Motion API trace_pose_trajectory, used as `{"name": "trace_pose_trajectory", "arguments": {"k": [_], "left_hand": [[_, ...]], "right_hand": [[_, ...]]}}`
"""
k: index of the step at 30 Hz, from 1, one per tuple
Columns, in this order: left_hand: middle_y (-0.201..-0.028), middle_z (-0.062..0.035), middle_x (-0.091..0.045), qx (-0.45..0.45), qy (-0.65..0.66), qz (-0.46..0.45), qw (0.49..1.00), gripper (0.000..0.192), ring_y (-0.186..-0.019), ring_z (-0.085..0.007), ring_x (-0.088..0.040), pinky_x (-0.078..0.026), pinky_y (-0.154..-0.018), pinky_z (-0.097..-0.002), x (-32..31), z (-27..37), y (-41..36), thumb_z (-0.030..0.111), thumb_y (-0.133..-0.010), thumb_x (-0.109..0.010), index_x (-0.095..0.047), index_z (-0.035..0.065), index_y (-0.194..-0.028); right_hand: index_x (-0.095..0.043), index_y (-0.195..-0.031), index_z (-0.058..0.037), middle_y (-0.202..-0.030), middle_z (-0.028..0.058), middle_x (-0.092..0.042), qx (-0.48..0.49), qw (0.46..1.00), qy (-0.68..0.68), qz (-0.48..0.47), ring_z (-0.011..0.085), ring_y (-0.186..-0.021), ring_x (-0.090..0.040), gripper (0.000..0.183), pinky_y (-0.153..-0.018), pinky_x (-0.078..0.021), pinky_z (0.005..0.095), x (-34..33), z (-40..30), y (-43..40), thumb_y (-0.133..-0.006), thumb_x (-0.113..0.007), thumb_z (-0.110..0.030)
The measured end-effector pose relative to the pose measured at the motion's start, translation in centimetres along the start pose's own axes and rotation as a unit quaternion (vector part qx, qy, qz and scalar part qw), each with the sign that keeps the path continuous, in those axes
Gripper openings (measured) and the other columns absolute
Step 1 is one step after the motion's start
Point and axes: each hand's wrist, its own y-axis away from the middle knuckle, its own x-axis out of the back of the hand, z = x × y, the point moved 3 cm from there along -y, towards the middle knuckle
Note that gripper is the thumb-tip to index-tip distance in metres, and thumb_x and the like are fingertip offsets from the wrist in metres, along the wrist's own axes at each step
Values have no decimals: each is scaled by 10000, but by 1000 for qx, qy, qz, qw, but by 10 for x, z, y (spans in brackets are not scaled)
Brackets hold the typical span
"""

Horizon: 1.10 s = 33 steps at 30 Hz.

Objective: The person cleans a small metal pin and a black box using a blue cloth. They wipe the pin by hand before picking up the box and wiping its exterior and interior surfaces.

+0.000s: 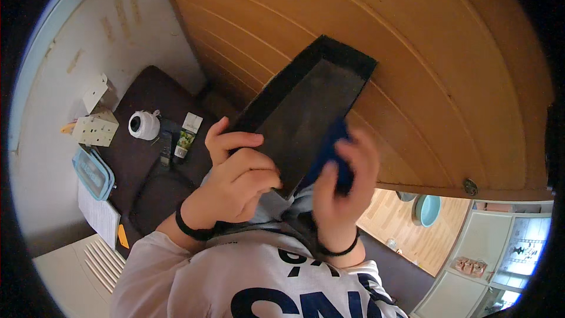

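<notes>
A long black open box or tray is tilted in front of my chest, its inner floor facing me. My left hand grips the near left end, with fingers over the rim. At the near right side, my right hand is curled around a dark blue item that lies against the box. Motion blur and the fingers hide much of the blue item, so whether it is a cloth or part of the box is unclear. Black bands circle both wrists.
Beyond the box rises a wooden panelled door. On a dark-covered surface at left are a white string roll, a tube, a perforated box and a blue-rimmed container. A turquoise basin stands on the wooden floor.
</notes>
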Motion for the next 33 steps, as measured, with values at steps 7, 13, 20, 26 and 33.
{"name": "trace_pose_trajectory", "arguments": {"k": [7,13,20,26,33], "left_hand": [[-778,38,-520,-3,11,-9,1000,168,-963,-241,-430,-156,-929,-494,2,-2,0,67,-635,-539,-539,172,-766],[-786,28,-526,-9,12,-8,1000,149,-955,-245,-435,-154,-926,-493,0,0,-4,74,-632,-549,-548,160,-753],[-761,23,-518,-2,9,0,1000,128,-950,-247,-437,-152,-927,-491,4,2,-8,75,-619,-553,-553,150,-723],[-736,3,-510,10,1,-12,1000,74,-945,-257,-441,-167,-927,-493,13,1,-13,93,-657,-530,-545,144,-709],[-706,-47,-495,3,-26,28,999,43,-910,-277,-455,-194,-927,-491,17,-2,-17,111,-732,-474,-510,103,-754]], "right_hand": [[-513,-941,-6,-1050,192,-483,-8,999,19,-31,292,-973,-474,231,-842,-360,359,2,-2,-5,-713,-481,7],[-511,-983,-10,-983,158,-525,-40,987,77,133,296,-938,-496,218,-838,-367,335,-12,64,-57,-768,-497,-46],[-483,-1020,1,-994,158,-524,-129,976,40,169,278,-934,-502,237,-836,-370,313,-17,77,-43,-797,-482,-78],[-487,-1007,-2,-1028,189,-486,-68,993,35,88,331,-955,-466,279,-842,-361,387,-16,26,16,-733,-518,-45],[-505,-945,-25,-1009,215,-465,51,992,-96,-64,338,-910,-485,320,-785,-390,378,-9,-19,44,-633,-573,-38]]}}
